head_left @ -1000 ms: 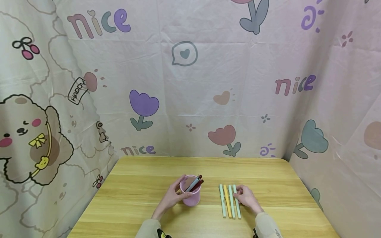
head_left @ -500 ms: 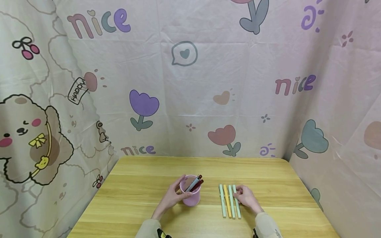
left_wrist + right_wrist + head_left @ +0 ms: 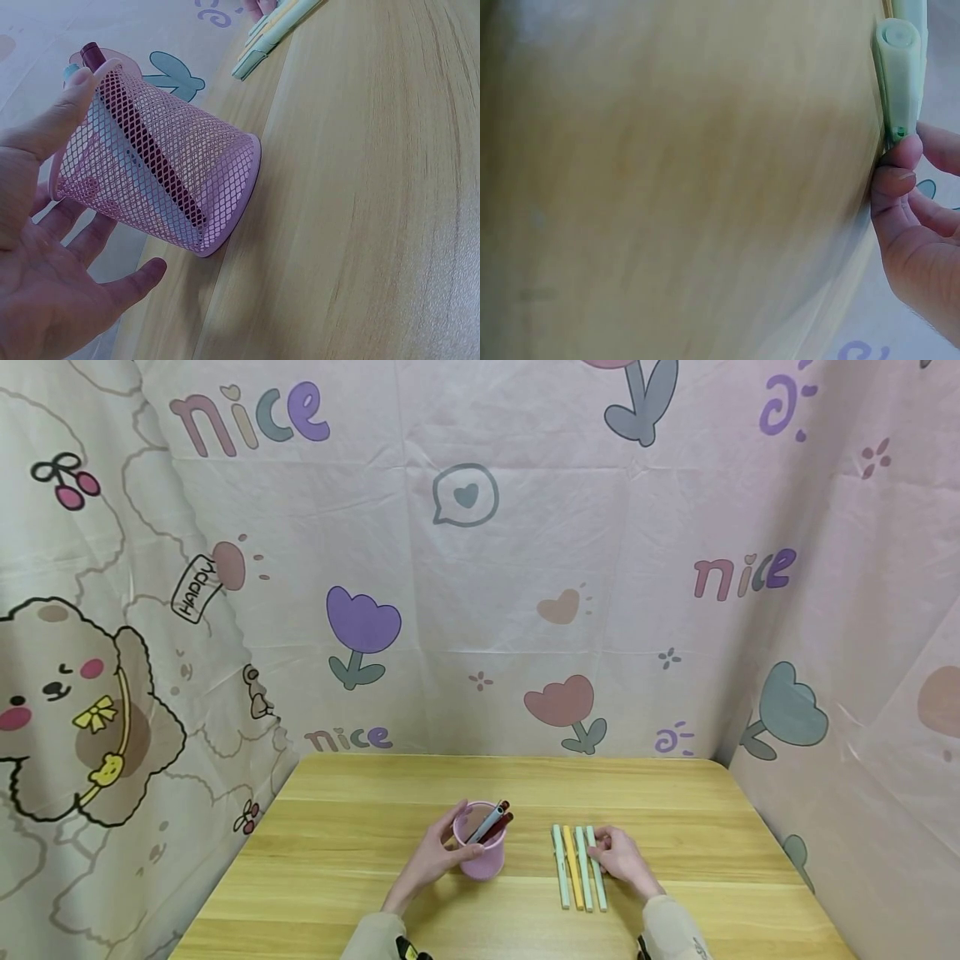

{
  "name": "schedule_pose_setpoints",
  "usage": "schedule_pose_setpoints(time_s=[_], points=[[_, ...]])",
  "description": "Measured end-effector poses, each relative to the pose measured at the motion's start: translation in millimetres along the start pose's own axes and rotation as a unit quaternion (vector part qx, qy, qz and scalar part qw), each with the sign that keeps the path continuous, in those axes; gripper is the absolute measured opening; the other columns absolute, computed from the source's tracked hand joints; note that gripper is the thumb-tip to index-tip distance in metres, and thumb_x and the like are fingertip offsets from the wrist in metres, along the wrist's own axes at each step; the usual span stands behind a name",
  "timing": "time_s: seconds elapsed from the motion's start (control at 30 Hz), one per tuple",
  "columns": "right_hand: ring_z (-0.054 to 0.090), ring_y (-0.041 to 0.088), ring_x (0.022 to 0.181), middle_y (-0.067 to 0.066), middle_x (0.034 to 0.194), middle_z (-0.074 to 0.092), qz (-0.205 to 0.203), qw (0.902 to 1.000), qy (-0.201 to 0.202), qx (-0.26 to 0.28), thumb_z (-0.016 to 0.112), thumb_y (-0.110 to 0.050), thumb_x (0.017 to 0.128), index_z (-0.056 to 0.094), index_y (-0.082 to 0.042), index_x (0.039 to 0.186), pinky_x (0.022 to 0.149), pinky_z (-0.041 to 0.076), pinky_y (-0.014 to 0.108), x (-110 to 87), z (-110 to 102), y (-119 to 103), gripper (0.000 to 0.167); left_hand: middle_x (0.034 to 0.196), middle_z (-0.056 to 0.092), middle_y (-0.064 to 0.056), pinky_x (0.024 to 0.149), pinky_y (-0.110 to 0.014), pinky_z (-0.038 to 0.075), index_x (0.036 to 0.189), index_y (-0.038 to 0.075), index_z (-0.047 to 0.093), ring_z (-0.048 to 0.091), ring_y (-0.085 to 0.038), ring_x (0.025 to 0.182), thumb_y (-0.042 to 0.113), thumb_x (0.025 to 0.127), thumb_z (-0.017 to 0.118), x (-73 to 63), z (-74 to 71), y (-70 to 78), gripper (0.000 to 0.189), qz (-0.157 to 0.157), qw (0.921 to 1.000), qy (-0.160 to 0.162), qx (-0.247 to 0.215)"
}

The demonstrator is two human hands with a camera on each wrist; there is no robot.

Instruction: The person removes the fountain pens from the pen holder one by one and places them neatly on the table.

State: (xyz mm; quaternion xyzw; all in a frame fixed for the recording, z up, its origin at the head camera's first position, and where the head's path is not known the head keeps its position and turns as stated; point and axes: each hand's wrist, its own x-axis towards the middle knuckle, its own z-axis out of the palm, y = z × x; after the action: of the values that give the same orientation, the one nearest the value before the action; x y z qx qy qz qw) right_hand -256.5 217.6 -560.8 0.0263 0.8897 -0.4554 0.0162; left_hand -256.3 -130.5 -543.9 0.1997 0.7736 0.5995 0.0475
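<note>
A pink mesh pen holder [image 3: 486,866] stands upright on the table. My left hand [image 3: 430,862] holds it near the rim, thumb on one side and fingers round the other; in the left wrist view the little finger stands off the mesh [image 3: 225,180]. Inside lean a light blue pen [image 3: 485,825] and dark red pens [image 3: 497,828]. To the right, light green pens [image 3: 561,870] and a yellow pen [image 3: 573,868] lie side by side. With thumb and forefinger my right hand [image 3: 622,858] pinches the rightmost light green pen [image 3: 900,75], which lies on the table.
The wooden table [image 3: 360,810] has its back edge against a printed curtain [image 3: 480,610]. More curtain hangs at the left and right sides. Between the pen holder and the row of pens there is a hand's width of bare tabletop.
</note>
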Motion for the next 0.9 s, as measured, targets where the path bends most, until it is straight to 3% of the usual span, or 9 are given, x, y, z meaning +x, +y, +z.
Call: schedule_pose_setpoints(time_s=[0.9], points=[[0.056, 0.015, 0.062, 0.009, 0.081, 0.059, 0.002, 1.0, -0.002, -0.002, 0.067, -0.002, 0.09, 0.057, 0.011, 0.124, 0.052, 0.046, 0.022, -0.2, 0.6, -0.1, 0.037, 0.16, 0.03, -0.031, 0.113, -0.068, 0.039, 0.157, -0.003, 0.026, 0.036, -0.055, 0.143, 0.015, 0.087, 0.079, 1.2, 0.0, 2.0, 0.089, -0.009, 0.9998, -0.002, -0.017]])
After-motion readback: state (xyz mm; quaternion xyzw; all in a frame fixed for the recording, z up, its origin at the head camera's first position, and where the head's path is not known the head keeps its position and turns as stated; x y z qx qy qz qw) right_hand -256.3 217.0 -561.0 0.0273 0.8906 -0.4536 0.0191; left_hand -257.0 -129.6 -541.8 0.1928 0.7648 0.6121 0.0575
